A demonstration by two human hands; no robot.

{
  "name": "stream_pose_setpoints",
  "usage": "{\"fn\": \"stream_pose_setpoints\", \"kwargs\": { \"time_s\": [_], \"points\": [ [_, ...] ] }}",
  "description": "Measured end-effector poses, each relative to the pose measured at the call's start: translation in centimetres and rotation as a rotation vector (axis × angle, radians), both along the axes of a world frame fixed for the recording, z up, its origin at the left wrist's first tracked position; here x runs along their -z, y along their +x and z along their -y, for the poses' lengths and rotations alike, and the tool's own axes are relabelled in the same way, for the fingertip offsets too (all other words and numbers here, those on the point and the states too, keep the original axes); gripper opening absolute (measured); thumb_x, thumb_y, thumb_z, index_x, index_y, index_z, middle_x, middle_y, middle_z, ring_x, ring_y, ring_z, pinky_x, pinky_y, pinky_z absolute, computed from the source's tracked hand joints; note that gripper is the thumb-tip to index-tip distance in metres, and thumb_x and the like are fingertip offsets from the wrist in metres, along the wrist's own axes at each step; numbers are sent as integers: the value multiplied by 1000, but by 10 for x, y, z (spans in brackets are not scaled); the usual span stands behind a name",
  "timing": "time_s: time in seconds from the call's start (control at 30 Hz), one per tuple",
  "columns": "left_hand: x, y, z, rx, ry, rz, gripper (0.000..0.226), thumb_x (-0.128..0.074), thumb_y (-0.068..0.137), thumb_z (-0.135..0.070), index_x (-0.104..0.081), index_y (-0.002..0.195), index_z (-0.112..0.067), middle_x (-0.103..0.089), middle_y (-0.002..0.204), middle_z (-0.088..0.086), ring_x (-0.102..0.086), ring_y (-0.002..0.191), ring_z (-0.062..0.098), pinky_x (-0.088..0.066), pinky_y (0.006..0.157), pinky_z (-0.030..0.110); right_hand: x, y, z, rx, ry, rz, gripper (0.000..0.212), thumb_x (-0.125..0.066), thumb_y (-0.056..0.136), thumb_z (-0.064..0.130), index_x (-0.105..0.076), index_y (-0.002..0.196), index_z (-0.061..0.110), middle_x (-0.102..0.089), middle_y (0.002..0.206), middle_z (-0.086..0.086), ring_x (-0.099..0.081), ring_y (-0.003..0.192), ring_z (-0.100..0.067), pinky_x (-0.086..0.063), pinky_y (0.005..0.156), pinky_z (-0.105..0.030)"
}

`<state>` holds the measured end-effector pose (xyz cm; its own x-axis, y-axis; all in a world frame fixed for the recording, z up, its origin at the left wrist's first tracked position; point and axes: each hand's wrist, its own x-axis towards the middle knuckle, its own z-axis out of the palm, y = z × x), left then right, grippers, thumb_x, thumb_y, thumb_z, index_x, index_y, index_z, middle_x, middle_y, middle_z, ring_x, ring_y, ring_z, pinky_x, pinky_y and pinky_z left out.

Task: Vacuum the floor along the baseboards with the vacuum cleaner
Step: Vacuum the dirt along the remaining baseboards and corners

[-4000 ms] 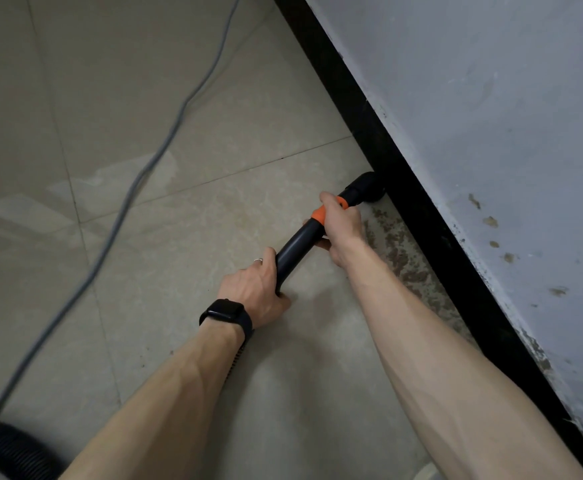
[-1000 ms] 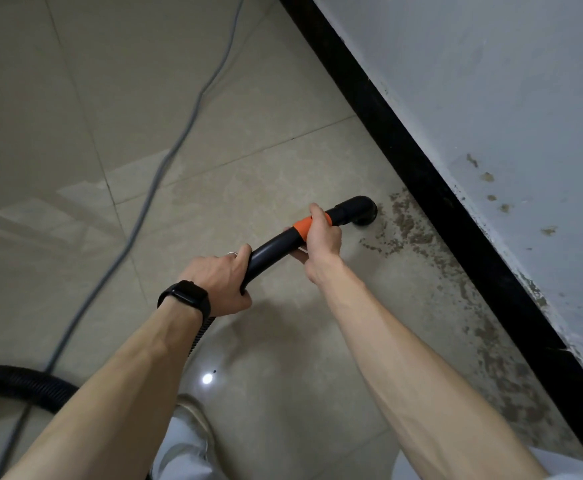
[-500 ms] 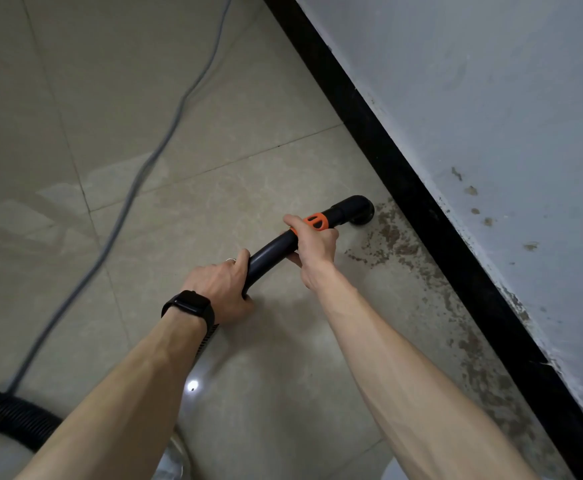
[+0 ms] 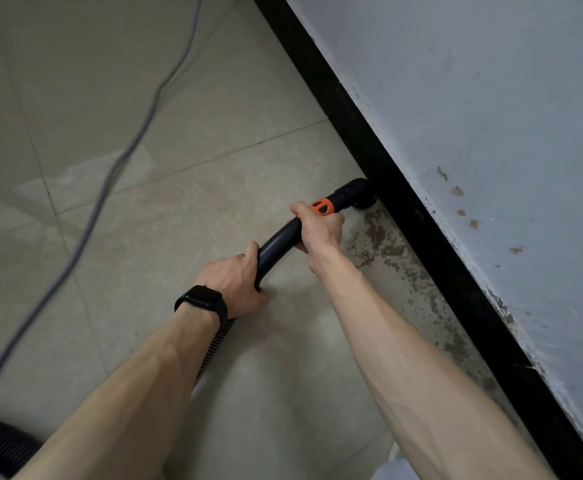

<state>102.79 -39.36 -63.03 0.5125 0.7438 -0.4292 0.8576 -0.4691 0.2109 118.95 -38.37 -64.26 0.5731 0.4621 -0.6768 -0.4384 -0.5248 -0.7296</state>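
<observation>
- The vacuum cleaner's black nozzle (image 4: 359, 194) sits on the tiled floor (image 4: 179, 168), its tip against the black baseboard (image 4: 421, 230).
- The right hand (image 4: 319, 228) has its grip closed round the black tube (image 4: 279, 237), just behind an orange collar (image 4: 321, 206).
- The left hand (image 4: 234, 278), a black watch (image 4: 201, 299) on its wrist, has its grip wrapped round the tube's near end.
- Brown grime (image 4: 383, 244) marks the tiles along the baseboard, on the near side of the nozzle.
- A ribbed black hose (image 4: 2, 441) shows at the near left corner.
- A grey cable (image 4: 110, 188) trails across the floor at left.
</observation>
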Motion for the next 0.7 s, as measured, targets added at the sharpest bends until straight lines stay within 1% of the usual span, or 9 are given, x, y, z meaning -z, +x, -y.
{"fn": "stream_pose_setpoints", "kwargs": {
  "time_s": [0.1, 0.13, 0.17, 0.23, 0.3, 0.4, 0.53, 0.63, 0.7],
  "points": [
    [1, 7, 1, 3, 18, -2, 47, -60, 81, -48, -30, 106, -21, -49, 73, -5, -53, 61, 22, -38, 54, 30, 1, 7, -1, 32, 5, -21, 59, -80, 80, 26, -44, 124, 13, -69, 112, -13, -74, 92, -27, -65, 82, -47],
    [1, 9, 1, 4, 22, -4, 48, -60, 81, -49, -30, 106, -21, -50, 75, -5, -55, 63, 23, -40, 54, 31, 0, 8, -1, 61, 37, -67, 52, -80, 83, 25, -48, 122, 11, -70, 106, -11, -75, 86, -24, -64, 84, -46],
    [0, 11, 1, 3, 22, -3, 49, -61, 81, -48, -30, 107, -21, -50, 76, -4, -56, 65, 24, -42, 55, 31, -2, 7, 0, 96, 85, -136, 39, -78, 88, 22, -54, 116, 9, -71, 96, -9, -74, 77, -21, -64, 83, -45],
    [-1, 13, 2, 1, 31, 4, 50, -62, 79, -47, -30, 106, -21, -50, 76, -3, -57, 65, 25, -43, 56, 32, -7, -1, 0, 140, 155, -219, 11, -71, 91, 11, -62, 96, 6, -69, 71, -5, -69, 60, -19, -64, 81, -44],
    [-2, 11, 0, 8, 50, 8, 49, -63, 78, -45, -28, 103, -20, -48, 73, -3, -54, 62, 25, -41, 55, 31, -13, -11, 1, 156, 158, -204, 6, -63, 87, 3, -60, 83, 6, -66, 57, -3, -67, 53, -17, -63, 83, -46],
    [-6, -1, -2, 19, 58, 1, 49, -63, 78, -42, -25, 100, -21, -45, 70, -4, -51, 60, 24, -39, 55, 31, -18, -26, 4, 172, 174, -218, 8, -60, 86, 2, -57, 79, 6, -66, 54, -3, -68, 55, -19, -63, 82, -44],
    [-12, -23, 0, 20, 52, -6, 48, -64, 80, -41, -24, 100, -22, -43, 70, -5, -52, 62, 26, -38, 55, 32, -22, -49, 6, 192, 204, -308, 11, -61, 86, 0, -58, 76, 4, -64, 59, -5, -67, 56, -19, -63, 75, -39],
    [-13, -40, 5, -10, 53, -17, 49, -63, 79, -42, -23, 99, -22, -43, 71, -5, -48, 60, 24, -36, 55, 31, -24, -78, 8, 175, 200, -295, 2, -62, 88, -1, -61, 88, 1, -68, 64, -7, -69, 57, -19, -62, 68, -35],
    [-13, -53, 6, -33, 52, -37, 50, -63, 78, -44, -23, 99, -23, -46, 73, -5, -49, 61, 24, -37, 55, 31, -23, -97, 10, 139, 180, -263, 9, -63, 88, 1, -61, 97, 0, -70, 70, -11, -71, 60, -21, -61, 63, -32]
  ]
}}
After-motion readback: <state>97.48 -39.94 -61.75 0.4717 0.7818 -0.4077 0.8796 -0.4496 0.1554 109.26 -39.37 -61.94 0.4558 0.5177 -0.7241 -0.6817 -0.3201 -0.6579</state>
